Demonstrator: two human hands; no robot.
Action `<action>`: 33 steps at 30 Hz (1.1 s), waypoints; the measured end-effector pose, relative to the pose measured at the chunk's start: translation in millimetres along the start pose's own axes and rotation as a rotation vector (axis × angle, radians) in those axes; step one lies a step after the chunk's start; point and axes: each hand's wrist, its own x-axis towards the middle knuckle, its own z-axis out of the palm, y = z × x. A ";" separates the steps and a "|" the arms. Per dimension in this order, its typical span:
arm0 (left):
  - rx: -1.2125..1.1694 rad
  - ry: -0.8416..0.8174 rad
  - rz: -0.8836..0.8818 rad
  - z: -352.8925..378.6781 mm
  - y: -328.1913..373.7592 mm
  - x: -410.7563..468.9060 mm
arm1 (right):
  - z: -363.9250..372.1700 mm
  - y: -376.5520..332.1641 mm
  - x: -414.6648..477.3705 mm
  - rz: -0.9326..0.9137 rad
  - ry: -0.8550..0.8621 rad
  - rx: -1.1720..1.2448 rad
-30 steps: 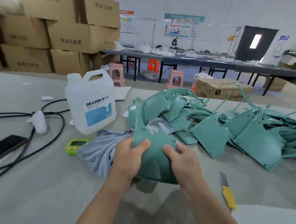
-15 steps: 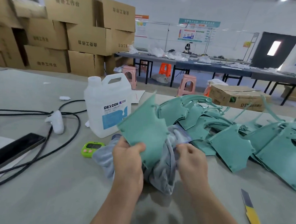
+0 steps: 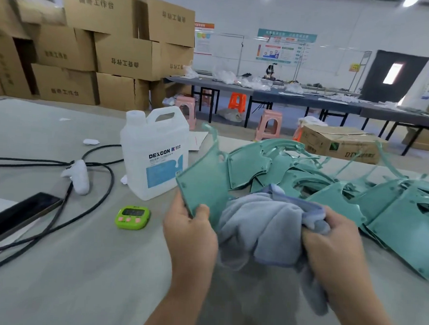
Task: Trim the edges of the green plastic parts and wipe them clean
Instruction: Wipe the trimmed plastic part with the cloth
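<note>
My left hand (image 3: 190, 232) grips the lower edge of a green plastic part (image 3: 204, 182) and holds it up, tilted, above the table. My right hand (image 3: 334, 245) clutches a bunched grey-blue cloth (image 3: 262, 225) that hangs against the part's right side. A heap of several more green parts (image 3: 381, 202) lies on the table behind and to the right of both hands.
A white DEXCON jug (image 3: 156, 151) stands left of the held part. A green timer (image 3: 132, 217), black cables (image 3: 101, 180), a white controller (image 3: 78, 176) and a black phone (image 3: 14, 215) lie on the grey table at left. Stacked cardboard boxes (image 3: 109, 53) rise behind.
The green part has been lifted from flat in both hands to tilted in my left hand alone. My right hand has taken the cloth and bunched it against the part. The view has drawn closer.
</note>
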 end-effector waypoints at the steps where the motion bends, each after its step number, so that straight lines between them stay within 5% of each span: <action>1: 0.086 -0.063 0.019 6.0 0.4 -10.8 | 0.3 -3.1 -4.5 -0.041 -0.002 0.065; 6: 0.103 -0.551 -0.142 29.7 -13.6 -50.8 | 40.7 -2.4 -32.2 -0.183 -0.032 0.027; 12: 0.100 -0.505 -0.119 23.8 -10.1 -68.5 | 49.3 7.4 -10.4 -0.122 0.232 -0.160; 16: 0.183 -0.573 -0.043 24.0 -4.7 -80.7 | 40.1 15.5 13.1 0.197 0.384 -0.023; 20: 0.127 -0.565 -0.016 22.9 -3.4 -71.7 | 38.6 11.8 -25.8 -0.138 0.229 -0.065; 23: 0.075 -0.599 -0.088 25.4 -11.2 -66.6 | 38.2 21.1 -25.0 -0.224 0.195 -0.193; 27: 0.028 -0.567 -0.186 25.3 -12.9 -65.1 | 27.7 22.8 10.9 0.085 0.349 -0.045; 33: 0.212 -0.580 0.112 17.2 -17.8 -54.6 | -0.5 25.0 50.2 0.637 0.340 0.106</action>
